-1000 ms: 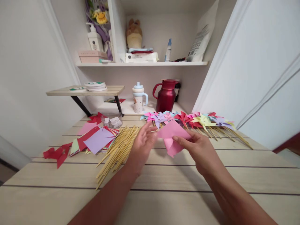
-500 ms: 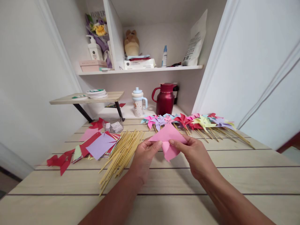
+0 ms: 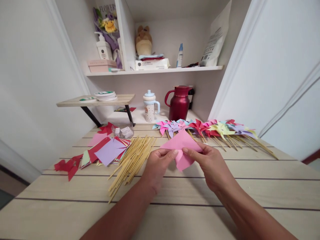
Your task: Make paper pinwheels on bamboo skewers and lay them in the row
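Both my hands hold one pink paper sheet [image 3: 182, 144] above the wooden table [image 3: 225, 186]. My left hand [image 3: 158, 163] pinches its lower left edge with thumb and fingers. My right hand [image 3: 208, 163] pinches it from the right, fingertips almost meeting those of the left hand. The sheet is partly folded, with a flap hanging below the fingers. Just left of my left hand lies a pile of bamboo sticks [image 3: 131, 158]. Behind the sheet runs a row of finished paper pinwheels [image 3: 215, 128] on sticks.
A stack of coloured paper squares [image 3: 108, 150] lies at the left, with red cut pieces [image 3: 68, 165] beside it. At the back stand a red jug [image 3: 178, 103], a lidded cup [image 3: 150, 106] and a small side shelf [image 3: 100, 99]. Wall shelves above hold bottles and boxes.
My left hand closed in and took hold of the pink sheet's edge, where it was open beside it a second ago. Both hands drew slightly nearer to me.
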### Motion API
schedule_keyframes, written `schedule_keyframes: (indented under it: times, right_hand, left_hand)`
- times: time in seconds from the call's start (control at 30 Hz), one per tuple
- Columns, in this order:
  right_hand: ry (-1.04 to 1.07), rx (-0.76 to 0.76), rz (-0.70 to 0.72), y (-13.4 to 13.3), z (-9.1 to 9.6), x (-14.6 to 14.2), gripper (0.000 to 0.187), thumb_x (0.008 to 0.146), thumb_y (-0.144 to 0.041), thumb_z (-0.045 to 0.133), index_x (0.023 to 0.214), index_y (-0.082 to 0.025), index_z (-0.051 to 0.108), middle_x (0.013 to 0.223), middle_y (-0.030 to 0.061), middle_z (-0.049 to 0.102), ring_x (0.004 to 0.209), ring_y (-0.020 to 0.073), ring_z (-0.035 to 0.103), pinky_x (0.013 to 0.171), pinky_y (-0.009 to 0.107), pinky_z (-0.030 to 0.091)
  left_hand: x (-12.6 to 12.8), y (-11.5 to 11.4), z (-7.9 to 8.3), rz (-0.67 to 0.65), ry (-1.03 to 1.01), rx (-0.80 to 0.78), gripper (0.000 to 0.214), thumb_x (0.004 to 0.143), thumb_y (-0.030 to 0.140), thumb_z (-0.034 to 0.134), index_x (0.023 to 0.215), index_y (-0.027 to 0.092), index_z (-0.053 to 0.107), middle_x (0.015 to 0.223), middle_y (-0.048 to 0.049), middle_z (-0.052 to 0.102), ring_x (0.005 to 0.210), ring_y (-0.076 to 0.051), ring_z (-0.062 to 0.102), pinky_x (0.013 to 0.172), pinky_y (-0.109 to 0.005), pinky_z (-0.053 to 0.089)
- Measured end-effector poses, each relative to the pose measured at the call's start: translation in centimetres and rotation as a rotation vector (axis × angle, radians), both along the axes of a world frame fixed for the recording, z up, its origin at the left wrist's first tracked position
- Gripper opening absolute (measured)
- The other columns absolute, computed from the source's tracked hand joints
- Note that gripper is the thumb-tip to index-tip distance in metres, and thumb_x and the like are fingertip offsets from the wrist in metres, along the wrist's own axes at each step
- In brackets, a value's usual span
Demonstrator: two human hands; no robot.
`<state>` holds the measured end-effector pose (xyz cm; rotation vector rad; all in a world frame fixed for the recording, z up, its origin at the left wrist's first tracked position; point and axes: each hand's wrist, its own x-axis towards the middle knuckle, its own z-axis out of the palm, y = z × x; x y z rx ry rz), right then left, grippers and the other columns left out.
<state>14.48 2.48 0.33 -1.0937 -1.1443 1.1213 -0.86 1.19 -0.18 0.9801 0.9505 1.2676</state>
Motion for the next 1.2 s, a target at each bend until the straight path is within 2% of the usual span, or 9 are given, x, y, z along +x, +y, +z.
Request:
schedule_keyframes:
  times: [0.27,0.5,0.73,0.93,1.2]
  right_hand:
    - [0.028,-0.037,0.024,-0.1,-0.1,-0.1,0.034,0.067,-0.036,0.084,0.094,-0.016,0.077,0.081,0.0057,0.075,0.07,0.0192,0.062,0.065,0.031,0.046]
    - [0.051,-0.059,0.056,-0.2,-0.3,-0.3,0.033,0.067,-0.039,0.085,0.089,-0.015,0.077,0.076,0.0044,0.073,0.068,0.0169,0.059,0.065,0.03,0.045]
    - [0.036,-0.062,0.118,-0.3,-0.4,-0.3,0.033,0.071,-0.043,0.083,0.087,-0.015,0.075,0.079,0.0047,0.072,0.071,0.0166,0.058,0.067,0.029,0.044]
    - [0.026,-0.066,0.197,-0.2,-0.5,-0.4,0.04,0.082,-0.056,0.069,0.079,-0.016,0.069,0.069,0.0005,0.064,0.063,0.0134,0.049,0.064,0.027,0.041]
    - [-0.078,-0.039,0.2,0.0,-0.9,-0.4,0.04,0.082,-0.056,0.068,0.077,-0.016,0.068,0.07,0.0015,0.063,0.066,0.015,0.05,0.066,0.029,0.041]
  left_hand:
    - [0.0,0.0,0.1,-0.005,0.064,0.043,0.026,0.074,0.038,0.075,0.064,0.014,0.069,0.064,-0.0005,0.063,0.061,-0.012,0.051,0.062,-0.025,0.038]
    - [0.1,0.2,-0.2,0.114,0.045,0.019,0.025,0.066,0.036,0.082,0.069,0.013,0.074,0.069,-0.002,0.068,0.065,-0.012,0.055,0.067,-0.025,0.042]
    - [0.2,0.4,-0.7,0.179,0.04,-0.026,0.029,0.067,0.041,0.082,0.072,0.013,0.076,0.072,-0.0046,0.071,0.065,-0.014,0.058,0.065,-0.026,0.044]
    - [0.5,0.3,-1.1,0.209,0.023,-0.007,0.031,0.067,0.043,0.081,0.069,0.012,0.075,0.067,-0.0045,0.069,0.065,-0.015,0.058,0.064,-0.026,0.045]
    - [0.6,0.2,-0.8,0.278,0.028,-0.012,0.03,0.068,0.041,0.079,0.066,0.012,0.074,0.061,-0.0035,0.065,0.061,-0.015,0.056,0.059,-0.025,0.043]
